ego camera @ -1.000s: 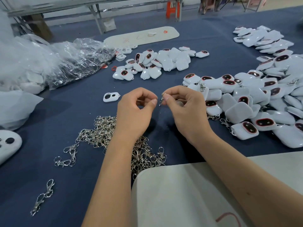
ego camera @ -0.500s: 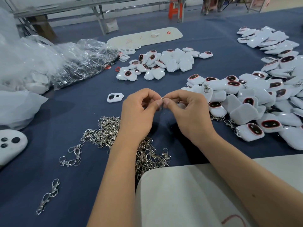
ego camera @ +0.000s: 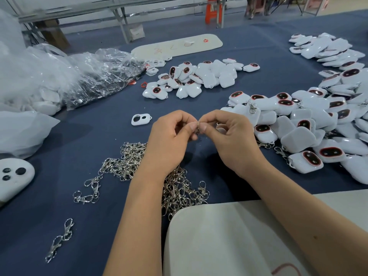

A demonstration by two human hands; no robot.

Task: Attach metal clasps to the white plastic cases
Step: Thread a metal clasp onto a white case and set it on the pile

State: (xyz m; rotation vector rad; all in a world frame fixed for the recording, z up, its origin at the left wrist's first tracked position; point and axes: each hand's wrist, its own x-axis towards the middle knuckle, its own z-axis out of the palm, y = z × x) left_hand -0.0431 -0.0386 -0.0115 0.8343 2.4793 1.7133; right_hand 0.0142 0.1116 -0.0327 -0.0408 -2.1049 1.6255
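Note:
My left hand and my right hand meet fingertip to fingertip above the blue cloth. Between them they pinch a small metal clasp by its ring, and its body hangs down between the thumbs. A white case may lie in my right palm, but the fingers hide it. A heap of loose metal clasps lies under my left wrist. White plastic cases with red-rimmed dark windows are piled to the right, some with clasps on them.
A second pile of cases lies further back. A lone white frame sits left of my hands. Crumpled clear bags fill the left. A white board covers the near edge, another board lies far back. Stray clasps lie at lower left.
My two hands have closed together; the left fingertips now pinch the clasp that the right hand held alone a second ago. The view has shifted slightly.

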